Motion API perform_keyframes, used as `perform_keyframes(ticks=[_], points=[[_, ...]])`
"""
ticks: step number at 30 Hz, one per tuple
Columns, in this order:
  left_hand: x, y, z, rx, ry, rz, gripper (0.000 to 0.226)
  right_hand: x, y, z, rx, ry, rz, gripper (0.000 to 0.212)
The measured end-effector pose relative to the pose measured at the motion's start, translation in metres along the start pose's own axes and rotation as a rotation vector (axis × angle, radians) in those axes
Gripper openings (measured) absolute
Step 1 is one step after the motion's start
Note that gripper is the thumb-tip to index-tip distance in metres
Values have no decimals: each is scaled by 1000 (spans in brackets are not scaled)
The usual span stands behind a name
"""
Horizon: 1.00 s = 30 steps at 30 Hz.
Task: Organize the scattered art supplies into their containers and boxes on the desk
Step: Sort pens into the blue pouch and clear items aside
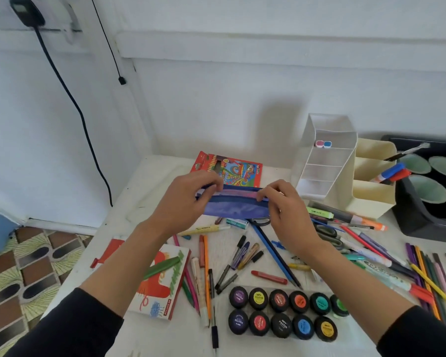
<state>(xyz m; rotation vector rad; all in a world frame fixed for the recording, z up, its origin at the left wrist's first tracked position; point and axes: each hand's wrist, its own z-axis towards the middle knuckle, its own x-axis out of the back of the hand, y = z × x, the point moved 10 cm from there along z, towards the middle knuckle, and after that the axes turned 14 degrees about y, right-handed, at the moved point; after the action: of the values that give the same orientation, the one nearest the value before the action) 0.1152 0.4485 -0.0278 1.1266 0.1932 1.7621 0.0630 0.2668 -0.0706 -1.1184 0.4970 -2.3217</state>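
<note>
Pouch: a blue and purple zip pouch, held just above the surface near its far middle, in front of a flat red coloured-pencil box.
Axis: the pouch's long axis runs left to right, nearly level. A dark zip band follows that length and faces up toward the camera. Whether the zip is undone cannot be told.
Left grip: the left grip pinches the pouch's left end, fingers curled over the top edge.
Right grip: the right grip pinches the right end at the zip line, fingertips curled.
White organiser: a tiered white organiser stands just right of the pouch. Its top compartment holds two small erasers, one pink and one blue.
Cream holder: a divided cream holder sits against the organiser's right side. A blue marker and a red marker lean in its middle compartment. A brush slants above the back one.
Black tray: a black tray at far right carries round green wells.
Paints: poster paint pots stand in two rows at the near edge, lids on.
Crayon box: a white and red box lies near left, with a green marker lying across it.
Loose: pens, pencils, scissors and a red crayon are scattered between.
</note>
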Motion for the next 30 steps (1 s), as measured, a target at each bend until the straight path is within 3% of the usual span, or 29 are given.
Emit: perform_keyframes(ticks=[3,6,12,18,20,25,30], points=[[1,-8,-1,-3,-81,94,32,7,-6,2,-3,7,12,16],[5,-17,-2,43,-100,170,30,9,-12,4,11,-16,17,19],[35,-15,6,112,138,216,22,9,-29,6,80,-32,5,34],[52,-26,10,237,307,258,24,13,-38,21,74,22,46,36],[48,-32,9,265,237,233,31,14,-36,27,61,49,48,37],[13,-31,-5,186,-193,305,76,13,-19,39,-20,79,33,38],[0,-19,-5,152,-297,350,84,13,-8,41,-118,76,155,38]])
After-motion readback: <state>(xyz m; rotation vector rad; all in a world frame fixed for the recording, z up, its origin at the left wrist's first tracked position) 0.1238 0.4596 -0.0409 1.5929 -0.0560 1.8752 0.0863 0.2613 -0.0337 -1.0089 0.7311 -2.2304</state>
